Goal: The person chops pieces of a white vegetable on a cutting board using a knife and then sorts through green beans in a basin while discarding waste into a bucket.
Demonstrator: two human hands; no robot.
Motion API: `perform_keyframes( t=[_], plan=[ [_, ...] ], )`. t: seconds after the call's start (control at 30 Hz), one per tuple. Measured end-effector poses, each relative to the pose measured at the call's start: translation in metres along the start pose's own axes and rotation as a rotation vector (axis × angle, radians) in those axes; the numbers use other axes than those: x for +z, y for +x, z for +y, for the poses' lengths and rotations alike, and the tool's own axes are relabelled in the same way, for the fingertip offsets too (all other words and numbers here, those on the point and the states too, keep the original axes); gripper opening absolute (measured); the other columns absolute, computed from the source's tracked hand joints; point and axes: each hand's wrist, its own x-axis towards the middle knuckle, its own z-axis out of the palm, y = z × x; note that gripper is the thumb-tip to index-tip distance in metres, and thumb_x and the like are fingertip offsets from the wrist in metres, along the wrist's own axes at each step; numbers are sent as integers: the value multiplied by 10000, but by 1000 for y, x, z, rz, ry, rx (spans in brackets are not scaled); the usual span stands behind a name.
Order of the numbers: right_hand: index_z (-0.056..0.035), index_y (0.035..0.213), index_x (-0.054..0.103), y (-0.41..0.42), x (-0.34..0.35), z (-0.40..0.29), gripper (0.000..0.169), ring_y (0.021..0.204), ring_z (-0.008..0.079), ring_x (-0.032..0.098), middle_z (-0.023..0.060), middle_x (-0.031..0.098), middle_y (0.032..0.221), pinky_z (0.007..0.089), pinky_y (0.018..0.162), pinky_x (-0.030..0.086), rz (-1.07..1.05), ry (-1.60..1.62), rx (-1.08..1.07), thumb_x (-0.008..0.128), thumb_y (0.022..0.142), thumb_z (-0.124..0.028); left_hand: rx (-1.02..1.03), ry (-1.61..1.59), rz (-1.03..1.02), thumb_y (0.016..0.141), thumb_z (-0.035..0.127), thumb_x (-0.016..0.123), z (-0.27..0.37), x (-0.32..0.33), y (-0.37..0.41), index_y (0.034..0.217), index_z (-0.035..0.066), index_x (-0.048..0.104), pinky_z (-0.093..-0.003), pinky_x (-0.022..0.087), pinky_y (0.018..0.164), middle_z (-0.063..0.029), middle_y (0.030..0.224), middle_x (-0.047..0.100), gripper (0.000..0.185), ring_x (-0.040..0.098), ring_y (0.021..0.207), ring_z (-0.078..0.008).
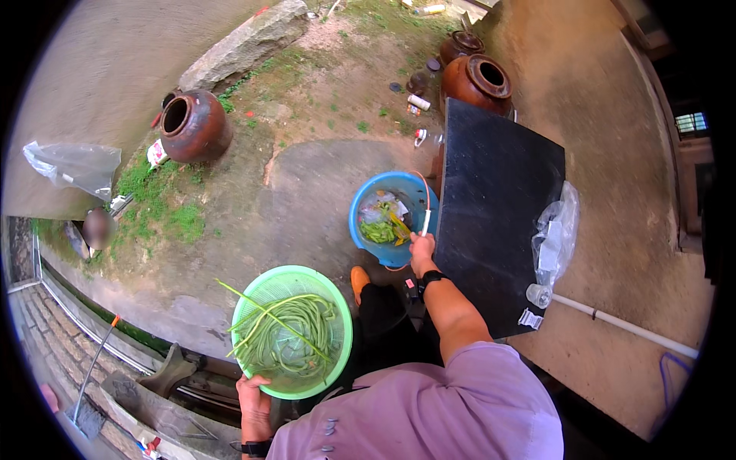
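My left hand (255, 397) grips the lower left rim of a light green plastic colander (344, 345). Long green beans (282, 339) lie coiled in it, and a few cross its left rim. My right hand (421, 250) is closed on the white grip of the wire handle (426, 222) of a blue plastic bucket (355, 221). Inside the bucket are green vegetable scraps (376, 232), a yellow wrapper (401, 227) and clear plastic.
A black slab table (494, 218) stands right of the bucket, with a clear plastic bag (560, 236) at its edge. Brown clay jars (198, 129) stand at left and top right. A stone trough (144, 402) is lower left; a mop (92, 374) lies beyond it.
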Motion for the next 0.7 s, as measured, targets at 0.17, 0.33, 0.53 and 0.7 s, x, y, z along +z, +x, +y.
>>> perform_keyframes(
  t=[0.17, 0.33, 0.53, 0.7],
  plan=[
    [36, 1108, 555, -5, -7, 2, 405, 1012, 354, 596, 220, 632, 1057, 434, 848, 443, 96, -334, -79, 704, 768, -125, -10, -11, -3, 577, -131, 547, -1, -4, -3, 1117, -94, 561, -401, 519, 802, -155, 1008, 634, 542, 625, 886, -307],
    [30, 1144, 548, 6, -5, 29, 423, 1015, 355, 599, 215, 623, 1110, 416, 848, 449, 108, -322, -43, 696, 776, -116, -1, -8, -5, 573, -131, 545, -2, -4, -6, 1131, -99, 553, -412, 522, 808, -168, 1033, 625, 559, 623, 902, -324],
    [18, 1183, 518, -13, -8, 24, 446, 995, 302, 589, 182, 616, 1101, 392, 859, 442, 112, -322, 35, 690, 790, -106, -3, -35, 4, 564, -133, 534, -6, -8, -14, 1150, -114, 537, -441, 524, 828, -187, 1059, 615, 586, 617, 928, -346],
    [-43, 1280, 490, 1, -15, 45, 519, 1112, 366, 566, 204, 594, 1209, 418, 926, 432, 21, -162, 49, 682, 802, -109, 16, -37, 7, 559, -130, 533, -13, -17, -16, 1154, -114, 532, -459, 527, 833, -188, 1063, 613, 595, 614, 940, -350]
  ],
)
